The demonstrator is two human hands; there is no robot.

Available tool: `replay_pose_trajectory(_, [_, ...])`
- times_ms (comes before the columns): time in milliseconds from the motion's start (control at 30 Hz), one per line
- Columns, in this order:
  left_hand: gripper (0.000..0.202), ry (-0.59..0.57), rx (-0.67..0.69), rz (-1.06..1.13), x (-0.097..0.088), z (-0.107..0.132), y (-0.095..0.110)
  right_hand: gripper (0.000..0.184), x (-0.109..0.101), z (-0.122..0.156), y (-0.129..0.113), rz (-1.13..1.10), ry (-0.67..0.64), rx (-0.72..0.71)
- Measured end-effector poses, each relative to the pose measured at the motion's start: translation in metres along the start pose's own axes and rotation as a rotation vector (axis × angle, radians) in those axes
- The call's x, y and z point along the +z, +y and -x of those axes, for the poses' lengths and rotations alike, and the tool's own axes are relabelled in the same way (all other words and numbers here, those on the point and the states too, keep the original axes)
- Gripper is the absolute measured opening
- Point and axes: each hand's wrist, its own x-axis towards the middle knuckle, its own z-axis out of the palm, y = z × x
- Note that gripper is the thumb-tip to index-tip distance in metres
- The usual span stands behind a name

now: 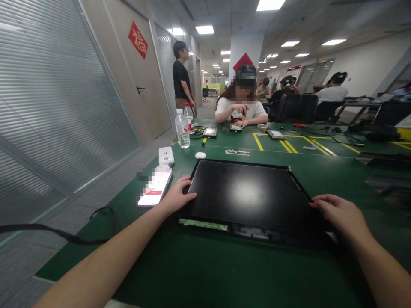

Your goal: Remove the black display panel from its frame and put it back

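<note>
With the left hand (pixel 176 197), grips the left edge of a black screen panel (pixel 244 196), with the thumb laid over its front and the fingers along the rim. With the right hand (pixel 342 214), pinches the opposite edge narrowly between thumb and fingers. Holds the panel thus between both hands, glossy face up, over the near part of a green table (pixel 224 273); cannot tell whether resting fully on the surface or slightly raised. Along the panel's near edge, shows a green circuit board (pixel 204 224) towards the left. Just beside the left hand, has a phone (pixel 156 192) with its screen lit, and beyond that a white device (pixel 166 156). Past the far edge, has a small white case (pixel 201 155) and pale scraps (pixel 237 152). Farther left, shows a clear bottle (pixel 183 130) upright in front of a red-capped bottle (pixel 189 122). Across the table, faces a seated person (pixel 258 111) in a white top, with hands at a drive (pixel 236 128), between another drive (pixel 210 133) and a third drive (pixel 276 134)
</note>
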Motion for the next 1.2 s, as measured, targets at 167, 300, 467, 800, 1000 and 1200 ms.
replay_pose_trajectory(167, [0.049, 0.007, 0.018, -0.029, 0.001, 0.0, 0.0, 0.039, -0.004, 0.009, -0.016, 0.047, -0.001, 0.047])
replay_pose_trajectory(300, [0.049, 0.001, 0.022, -0.041, 0.002, -0.001, 0.0, 0.037, -0.005, 0.011, -0.02, 0.053, 0.006, 0.056])
replay_pose_trajectory(467, [0.049, -0.002, 0.019, -0.067, 0.005, -0.002, 0.0, 0.036, -0.004, 0.002, -0.007, 0.028, -0.009, 0.013])
replay_pose_trajectory(800, [0.046, 0.019, 0.075, -0.169, 0.008, 0.0, 0.001, 0.03, 0.0, 0.0, -0.004, 0.071, 0.027, -0.029])
replay_pose_trajectory(1000, [0.044, 0.012, 0.091, -0.219, 0.01, 0.002, 0.002, 0.031, -0.003, 0.005, -0.011, 0.104, 0.007, -0.003])
replay_pose_trajectory(1200, [0.044, -0.006, 0.158, -0.254, 0.006, 0.003, 0.003, 0.03, -0.002, 0.01, -0.013, 0.083, 0.029, -0.017])
